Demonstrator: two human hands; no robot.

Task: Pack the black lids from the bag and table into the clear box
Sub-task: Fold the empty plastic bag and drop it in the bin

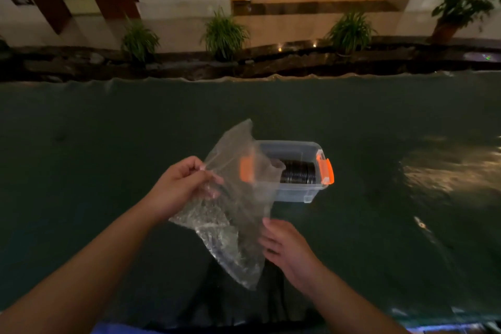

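Left hand (pixel 179 184) is pinching the clear plastic bag (pixel 238 198); right hand (pixel 284 245), relaxed, is touching its five o'clock edge. Slack plastic could slip, blocking the clear box (pixel 295 192).

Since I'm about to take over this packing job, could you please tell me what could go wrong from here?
1. The clear plastic bag hangs in front of the clear box and hides its left side, so lids tipped out might miss the opening.
2. The left hand only pinches the bag's edge, and the right hand just touches its side, so it could slip.
3. Black lids dropped on the dark table would be hard to spot.
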